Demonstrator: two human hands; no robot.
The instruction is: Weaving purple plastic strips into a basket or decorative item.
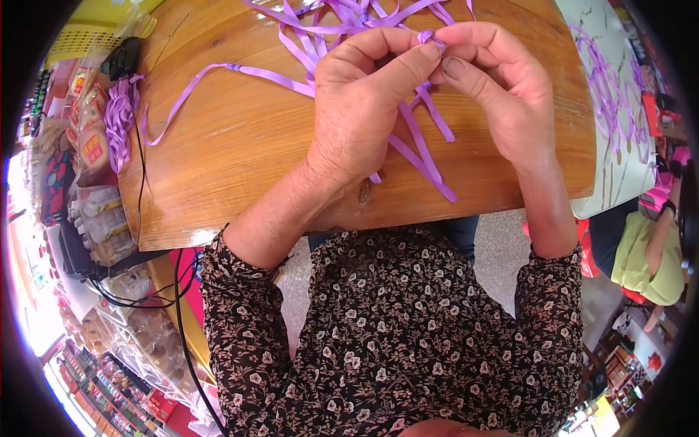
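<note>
Above the wooden table, my left hand and my right hand meet fingertip to fingertip. Both pinch a purple ribbon, which forms a small loop or knot between the thumbs and forefingers. Its exact shape is partly covered by my fingers. Loose purple ends hang below my hands onto the table. Just beyond them spreads a tangle of purple ribbons, some with small darker knots. One knotted strand trails off to the left.
The wooden table ends just in front of me. More purple ribbons hang in a bunch at its left edge, near packaged goods and black cables. At right, a white table holds ribbon loops; another person is beyond.
</note>
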